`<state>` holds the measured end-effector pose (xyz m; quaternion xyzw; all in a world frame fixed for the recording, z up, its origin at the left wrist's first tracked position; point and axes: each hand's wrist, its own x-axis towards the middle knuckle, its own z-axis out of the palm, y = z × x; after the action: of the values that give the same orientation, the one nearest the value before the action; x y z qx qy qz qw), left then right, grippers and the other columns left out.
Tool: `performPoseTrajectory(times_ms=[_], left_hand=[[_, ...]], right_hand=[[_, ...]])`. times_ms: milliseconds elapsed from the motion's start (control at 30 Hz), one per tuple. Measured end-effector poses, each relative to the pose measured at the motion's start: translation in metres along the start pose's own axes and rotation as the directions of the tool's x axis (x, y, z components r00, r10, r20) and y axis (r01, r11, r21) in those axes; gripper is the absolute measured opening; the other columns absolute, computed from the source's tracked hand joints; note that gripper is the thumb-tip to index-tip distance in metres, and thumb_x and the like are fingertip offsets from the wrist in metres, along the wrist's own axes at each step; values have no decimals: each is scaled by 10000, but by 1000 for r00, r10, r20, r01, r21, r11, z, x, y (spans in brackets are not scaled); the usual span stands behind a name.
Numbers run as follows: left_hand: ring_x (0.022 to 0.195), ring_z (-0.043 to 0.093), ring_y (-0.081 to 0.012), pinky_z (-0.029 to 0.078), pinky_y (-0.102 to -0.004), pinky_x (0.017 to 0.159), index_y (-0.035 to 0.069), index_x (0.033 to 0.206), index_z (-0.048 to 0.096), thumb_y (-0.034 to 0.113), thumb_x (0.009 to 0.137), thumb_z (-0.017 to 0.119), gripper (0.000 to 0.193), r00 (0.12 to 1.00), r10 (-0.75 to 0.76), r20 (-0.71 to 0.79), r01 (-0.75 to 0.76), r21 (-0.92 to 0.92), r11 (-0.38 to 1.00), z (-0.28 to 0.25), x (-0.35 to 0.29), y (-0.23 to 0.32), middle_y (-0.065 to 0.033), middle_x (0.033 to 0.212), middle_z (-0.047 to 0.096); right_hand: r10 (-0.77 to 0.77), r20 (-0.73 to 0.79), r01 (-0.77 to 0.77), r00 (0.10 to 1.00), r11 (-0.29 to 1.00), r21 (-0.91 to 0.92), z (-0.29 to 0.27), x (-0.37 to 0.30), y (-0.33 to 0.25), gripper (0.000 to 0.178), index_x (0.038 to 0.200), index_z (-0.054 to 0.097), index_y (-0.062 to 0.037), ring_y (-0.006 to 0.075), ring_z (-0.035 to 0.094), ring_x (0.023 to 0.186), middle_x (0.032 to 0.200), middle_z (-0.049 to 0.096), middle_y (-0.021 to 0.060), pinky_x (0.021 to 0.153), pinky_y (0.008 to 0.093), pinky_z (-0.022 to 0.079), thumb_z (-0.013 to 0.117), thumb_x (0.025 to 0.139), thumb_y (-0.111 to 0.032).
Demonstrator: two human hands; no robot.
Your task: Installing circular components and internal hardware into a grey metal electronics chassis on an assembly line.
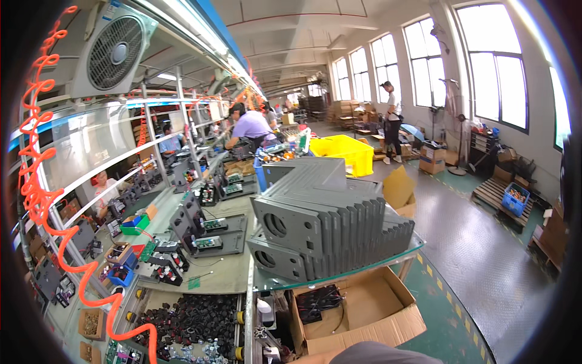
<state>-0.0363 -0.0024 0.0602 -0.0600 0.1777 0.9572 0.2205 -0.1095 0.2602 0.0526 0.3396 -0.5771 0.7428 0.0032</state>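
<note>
Multiple grey panels (pixel 327 212) stand on edge, closely nested in a stack, on a glass-edged surface (pixel 419 244) to the right of the bench (pixel 233 267). Directly below, I observe an open cardboard box (pixel 376 333) containing a dark bundle (pixel 318 301). Grey cloth (pixel 382 353) enters at the lower edge, just in front of the box. Both hands are outside my view; I cannot tell whether the fingers are released or clenched. On the bench, assemblies bearing green circuit boards (pixel 208 242) form a line. Small black parts (pixel 188 318) occupy a section at the near end. An orange coiled hose (pixel 152 346) descends at left. Beyond the stack, I register a yellow crate (pixel 364 161) and a co-worker (pixel 251 126) in a purple top.
</note>
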Motion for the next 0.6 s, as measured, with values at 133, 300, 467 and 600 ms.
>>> performPoseTrajectory(times_ms=[133, 300, 467, 600], left_hand=[[697, 418, -139, 384, -280, 604, 92, 1091, 559, 321, 1025, 473, 253, 999, 19, -31, -17, 53, 998, -8, -3, 2, -17, 809, 454], [691, 406, -137, 382, -274, 613, 106, 1147, 553, 296, 1019, 496, 236, 994, 26, -105, -13, 122, 992, -9, -2, 5, -19, 812, 455], [694, 398, -140, 378, -272, 620, 123, 1161, 554, 308, 1018, 498, 241, 995, 73, -69, -58, 199, 978, -3, -8, 4, -20, 805, 450], [701, 394, -160, 374, -279, 643, 132, 1179, 568, 376, 1016, 473, 309, 997, -23, -79, 38, 195, 980, -3, -12, 9, -25, 801, 446]], right_hand=[[-21, -27, 21, 999, 1000, -14, 1, 0, 1, 421, 1140, 608, -24, 74, 479, 787, 872, 569, -45, 713, 252, 436, 792, 803, -197], [-41, -66, 41, 997, 999, 5, 0, 0, 4, 392, 1083, 611, -28, 83, 484, 774, 858, 575, -29, 701, 262, 438, 797, 804, -231], [1, -19, -2, 1000, 999, -48, -1, 1, 1, 449, 1117, 623, -17, 87, 491, 757, 842, 583, -23, 698, 270, 442, 807, 794, -270], [-13, 0, 13, 1000, 998, -55, -2, 0, -5, 460, 1138, 622, -17, 91, 512, 786, 874, 602, -18, 719, 277, 454, 802, 794, -263]])
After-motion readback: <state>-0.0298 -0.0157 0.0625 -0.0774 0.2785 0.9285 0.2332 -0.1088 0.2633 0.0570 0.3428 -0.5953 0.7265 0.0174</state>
